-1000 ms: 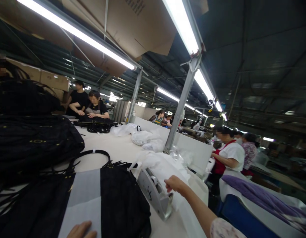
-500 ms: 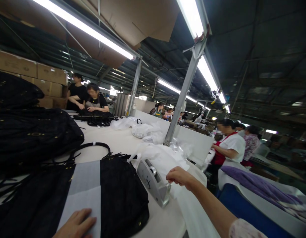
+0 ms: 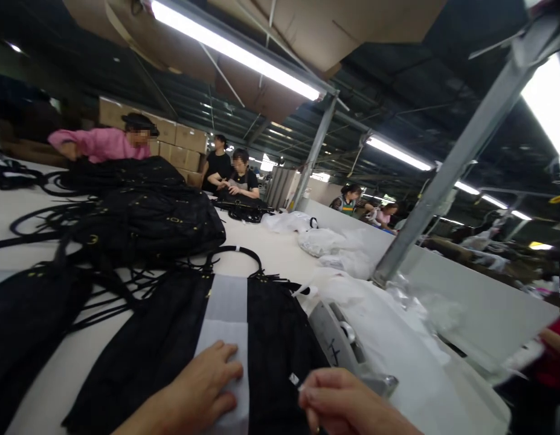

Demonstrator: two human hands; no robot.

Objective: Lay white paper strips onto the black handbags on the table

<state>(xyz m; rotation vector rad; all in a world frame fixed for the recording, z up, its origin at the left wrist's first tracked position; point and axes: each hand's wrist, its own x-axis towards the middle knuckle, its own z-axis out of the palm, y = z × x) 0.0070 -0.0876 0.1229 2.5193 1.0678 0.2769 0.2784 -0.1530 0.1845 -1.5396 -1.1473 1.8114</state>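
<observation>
A black bag (image 3: 280,326) lies flat on the table, with a strip of pale grey-white paper (image 3: 225,299) running across it. On the paper's lower part rests my left hand (image 3: 209,380), fingers spread and pressing lightly. My right hand (image 3: 338,399) is pinched over the bag's right side; a small shiny piece of tape (image 3: 294,379) sticks out from its fingertips. Just behind that hand stands a grey tape dispenser (image 3: 329,335) with a white roll in it. The bag's round handle (image 3: 237,249) lies beyond its top edge.
Several black bags (image 3: 148,223) are piled at the left, with another black bag (image 3: 30,326) nearer me. Clear plastic bags (image 3: 374,296) spread along the right side. A metal post (image 3: 443,175) and a white partition (image 3: 479,290) border the table. Co-workers stand beyond.
My right hand has come left from beside the tape dispenser to over the bag, with tape in its fingers. My left hand stays on the paper. The view has swung left.
</observation>
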